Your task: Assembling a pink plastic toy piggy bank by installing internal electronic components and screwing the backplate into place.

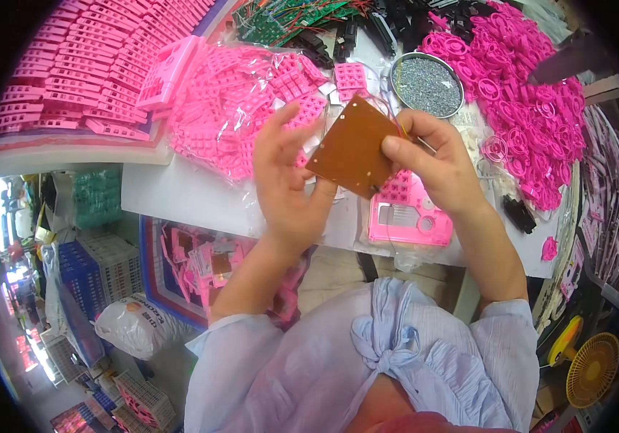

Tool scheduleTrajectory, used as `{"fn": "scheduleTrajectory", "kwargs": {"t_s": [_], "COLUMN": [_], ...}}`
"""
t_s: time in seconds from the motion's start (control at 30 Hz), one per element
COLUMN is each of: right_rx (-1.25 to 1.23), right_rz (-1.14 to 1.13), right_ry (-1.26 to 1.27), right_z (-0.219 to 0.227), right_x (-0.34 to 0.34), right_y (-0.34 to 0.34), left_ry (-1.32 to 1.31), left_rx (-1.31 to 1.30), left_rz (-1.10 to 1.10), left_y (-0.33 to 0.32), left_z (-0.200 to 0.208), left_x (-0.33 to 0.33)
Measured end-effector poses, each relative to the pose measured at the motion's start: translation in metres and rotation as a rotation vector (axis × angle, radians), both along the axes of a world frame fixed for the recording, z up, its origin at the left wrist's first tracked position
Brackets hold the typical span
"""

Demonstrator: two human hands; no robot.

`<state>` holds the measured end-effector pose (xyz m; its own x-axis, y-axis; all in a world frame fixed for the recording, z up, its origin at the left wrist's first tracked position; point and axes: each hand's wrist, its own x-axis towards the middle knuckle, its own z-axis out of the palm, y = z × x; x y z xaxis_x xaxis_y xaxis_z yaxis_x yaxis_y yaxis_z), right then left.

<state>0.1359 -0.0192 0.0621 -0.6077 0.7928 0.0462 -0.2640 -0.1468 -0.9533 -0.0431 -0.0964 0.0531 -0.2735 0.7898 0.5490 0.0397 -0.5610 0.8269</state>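
Observation:
Above the white table I hold a square brown circuit board (353, 150), tilted cornerwise, with thin wires at its upper right edge. My right hand (445, 164) pinches its right corner between thumb and fingers. At the left corner my left hand (289, 184) has its fingers spread; the thumb is close to the edge, and I cannot tell if it touches. Below the board lies a pink plastic casing (409, 222) with a window and a round hole, partly covered by the board. A pink keypad piece (350, 78) lies just beyond the board.
A clear bag of pink keypads (223, 119) lies left, before stacked pink casings (100, 65). A round tray of small metal parts (427, 85) and a heap of magenta rings (519, 94) are right. Green circuit boards (280, 22) lie behind. A yellow fan (592, 369) stands lower right.

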Motion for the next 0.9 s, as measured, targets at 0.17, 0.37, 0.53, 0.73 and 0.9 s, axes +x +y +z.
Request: {"fn": "scheduleTrajectory", "kwargs": {"t_s": [0.17, 0.37, 0.53, 0.73, 0.9], "right_rx": [0.023, -0.028, -0.166, -0.432, -0.319], "right_rz": [-0.060, 0.360, 0.244, 0.177, 0.164], "right_ry": [-0.082, -0.326, -0.071, 0.004, -0.121], "right_z": [-0.001, 0.011, -0.018, -0.034, -0.055], "right_x": [0.008, 0.018, 0.047, 0.050, 0.017], "right_y": [0.005, 0.019, 0.022, 0.008, -0.006], "left_ry": [-0.046, -0.073, -0.411, -0.572, -0.622], "left_rx": [-0.384, -0.923, -0.757, -0.654, -0.575], "left_rz": [-0.377, -0.692, -0.616, -0.610, -0.814], "left_y": [-0.014, -0.005, -0.007, -0.012, -0.007], "left_z": [-0.014, 0.001, -0.031, -0.047, -0.040], "left_x": [-0.020, -0.041, -0.047, -0.031, -0.016]}}
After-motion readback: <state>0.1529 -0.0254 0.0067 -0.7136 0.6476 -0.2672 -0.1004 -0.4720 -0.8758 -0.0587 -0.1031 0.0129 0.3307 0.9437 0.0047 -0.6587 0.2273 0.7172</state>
